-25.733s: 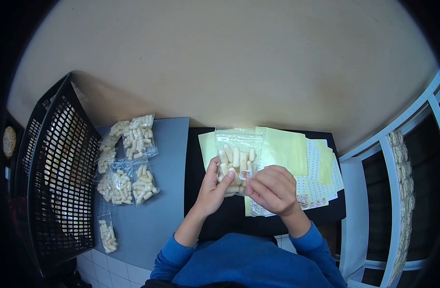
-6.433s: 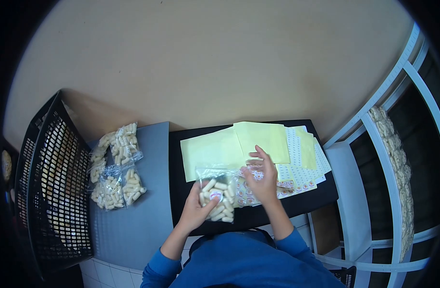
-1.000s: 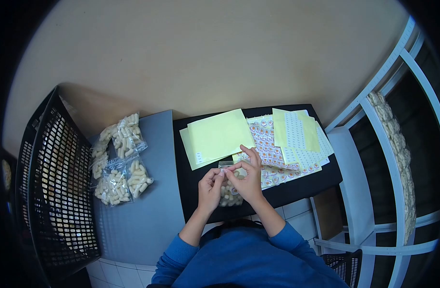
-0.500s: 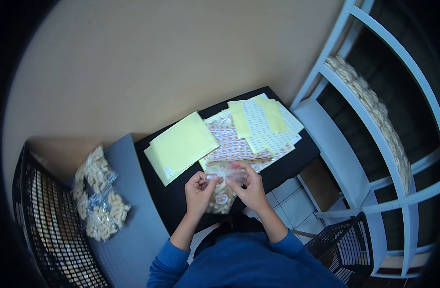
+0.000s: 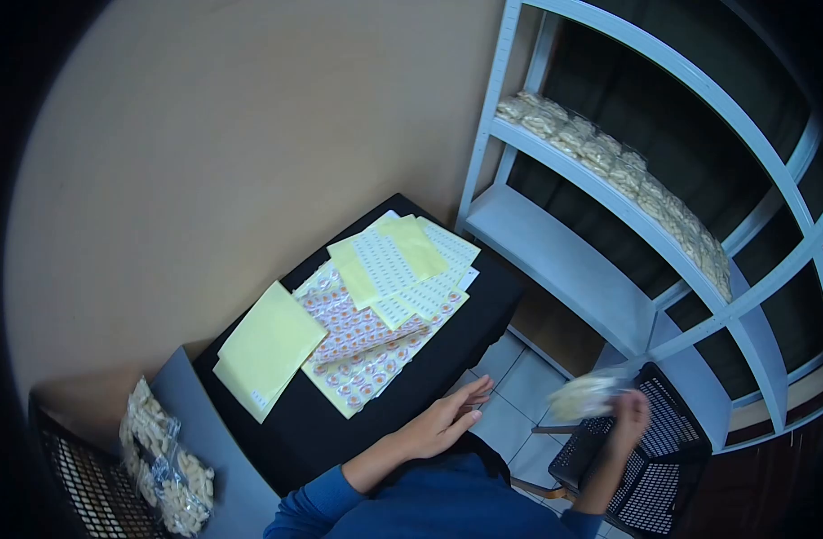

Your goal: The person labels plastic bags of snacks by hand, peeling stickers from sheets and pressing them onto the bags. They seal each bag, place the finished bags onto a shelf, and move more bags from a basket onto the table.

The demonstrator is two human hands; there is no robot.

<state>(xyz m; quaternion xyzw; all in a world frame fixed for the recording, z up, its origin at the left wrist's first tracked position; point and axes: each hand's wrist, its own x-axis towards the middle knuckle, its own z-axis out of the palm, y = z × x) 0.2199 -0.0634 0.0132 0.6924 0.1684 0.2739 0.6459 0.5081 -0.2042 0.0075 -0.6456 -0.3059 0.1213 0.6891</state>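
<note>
My right hand [image 5: 632, 418] is out at the lower right, closed on a clear plastic bag of pale snack pieces [image 5: 584, 395]. Motion blurs both the hand and the bag, so the sticker on the bag cannot be made out. The bag hangs in the air beside the table, near a black perforated plastic frame [image 5: 672, 413]. My left hand [image 5: 443, 418] holds nothing; its fingers are stretched out over the table's front edge. Sheets of round orange-and-white stickers [image 5: 367, 346] lie on the black-covered table [image 5: 402, 404] beyond it.
Yellow backing sheets [image 5: 272, 346] and small-label sheets [image 5: 384, 265] cover part of the table. At right, a white shelf rack [image 5: 564, 260] carries a row of filled bags [image 5: 609, 166]. More bags [image 5: 173, 467] lie on a grey surface at left, beside a black mesh basket [image 5: 92, 485].
The bag was between both hands over the table's front edge. My right hand has carried it off to the right, and my left hand has let go and opened. The view has turned right.
</note>
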